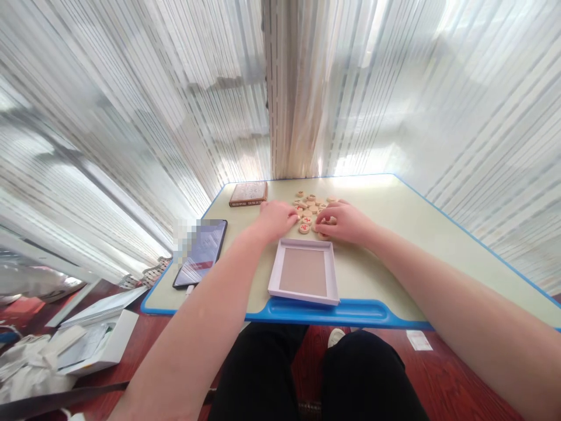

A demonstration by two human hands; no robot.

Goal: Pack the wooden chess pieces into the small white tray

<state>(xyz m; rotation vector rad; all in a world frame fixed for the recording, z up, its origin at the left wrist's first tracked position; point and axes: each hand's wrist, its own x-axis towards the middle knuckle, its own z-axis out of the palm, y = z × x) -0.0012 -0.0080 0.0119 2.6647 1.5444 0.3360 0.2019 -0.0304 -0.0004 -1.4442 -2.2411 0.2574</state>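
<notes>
Round wooden Chinese chess pieces (307, 220), several marked with red characters, lie in a loose heap on the pale table. At the heap's left edge my left hand (278, 218) is closed, its fingertips on a piece. My right hand (344, 222) curls over the right side, thumb and fingers closed on a piece at the near edge; its palm hides other pieces. A shallow white box tray (272, 280) with a brown-grey bottom sits in front of both hands, near the table's front edge.
A brown patterned box (248, 193) is at the back left corner. A tablet (202, 257) lies by the left edge, partly behind my left forearm. The table's blue rim (333, 313) has a groove in front. Striped curtains (289, 88) hang behind; an open white box (109, 345) stands on the floor.
</notes>
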